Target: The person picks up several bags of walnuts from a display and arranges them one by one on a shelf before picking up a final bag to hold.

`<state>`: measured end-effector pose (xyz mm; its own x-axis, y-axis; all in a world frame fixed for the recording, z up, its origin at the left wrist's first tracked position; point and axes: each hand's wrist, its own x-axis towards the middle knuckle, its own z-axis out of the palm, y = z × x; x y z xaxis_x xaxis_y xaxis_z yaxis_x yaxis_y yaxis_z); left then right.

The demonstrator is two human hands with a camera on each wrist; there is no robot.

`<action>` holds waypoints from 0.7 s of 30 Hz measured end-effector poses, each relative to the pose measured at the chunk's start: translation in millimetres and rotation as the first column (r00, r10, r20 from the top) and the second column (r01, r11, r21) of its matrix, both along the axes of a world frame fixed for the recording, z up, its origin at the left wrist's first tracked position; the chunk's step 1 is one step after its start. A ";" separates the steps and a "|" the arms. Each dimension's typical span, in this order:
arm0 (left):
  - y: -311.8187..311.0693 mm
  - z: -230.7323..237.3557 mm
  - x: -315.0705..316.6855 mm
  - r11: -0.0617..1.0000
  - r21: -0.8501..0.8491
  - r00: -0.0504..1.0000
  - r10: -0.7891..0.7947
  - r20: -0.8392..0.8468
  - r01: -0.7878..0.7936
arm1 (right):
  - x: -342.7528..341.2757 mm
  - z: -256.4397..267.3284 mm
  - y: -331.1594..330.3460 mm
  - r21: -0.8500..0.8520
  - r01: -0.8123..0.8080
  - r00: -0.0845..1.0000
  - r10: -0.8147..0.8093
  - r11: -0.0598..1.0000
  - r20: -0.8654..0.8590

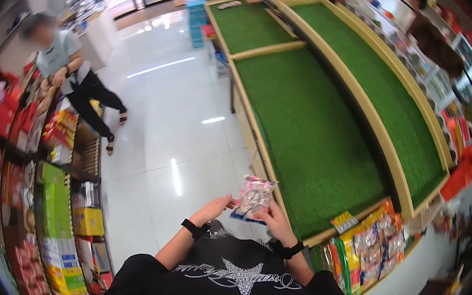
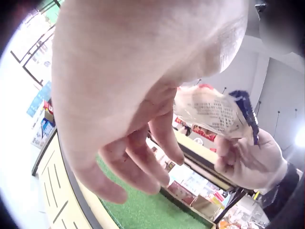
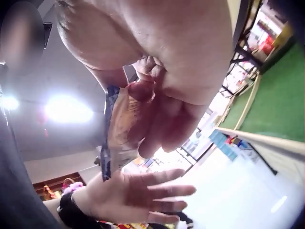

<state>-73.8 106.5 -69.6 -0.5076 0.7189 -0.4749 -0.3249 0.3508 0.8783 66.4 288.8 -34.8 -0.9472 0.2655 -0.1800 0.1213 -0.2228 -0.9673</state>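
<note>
A small clear packet with pink and dark blue printing (image 1: 254, 196) is held over the near left edge of the green-lined display stand (image 1: 313, 133). My right hand (image 1: 278, 223) grips its lower right side, thumb on the front; the right wrist view shows the curled fingers (image 3: 167, 114) behind the packet (image 3: 125, 126). On the packet's other side is my left hand (image 1: 216, 209), its fingers spread and loosely bent in the left wrist view (image 2: 128, 105). Whether the left thumb touches the packet (image 2: 212, 112) cannot be told.
Several colourful bagged goods (image 1: 370, 244) lie at the stand's near end, beside a small green sign (image 1: 344, 221). Shelves with boxes (image 1: 58, 197) line the left side. A person (image 1: 76, 71) stands by them. Blue crates (image 1: 195, 23) stand beyond the pale tiled floor (image 1: 164, 110).
</note>
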 end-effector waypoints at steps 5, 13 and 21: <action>-58.6 41.2 -9.9 0.971 0.095 0.976 0.220 0.006 -0.219 | -63.8 25.4 -61.1 0.280 -0.334 0.937 0.348 0.900 -0.003; -110.2 49.1 -19.0 0.889 0.151 0.902 0.428 0.061 -0.432 | -125.4 21.3 -88.1 0.415 -0.585 0.789 0.608 0.696 0.093; -97.2 61.3 -71.5 0.806 0.140 0.814 0.580 -0.001 -0.574 | -198.4 37.6 -89.0 0.317 -0.583 0.802 0.592 0.749 0.076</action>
<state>-145.3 9.3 -8.3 -0.8653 0.3394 -0.3690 -0.3941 -0.0057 0.9190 -132.1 199.8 2.8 -0.9380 -0.3084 -0.1585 0.1012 0.1937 -0.9758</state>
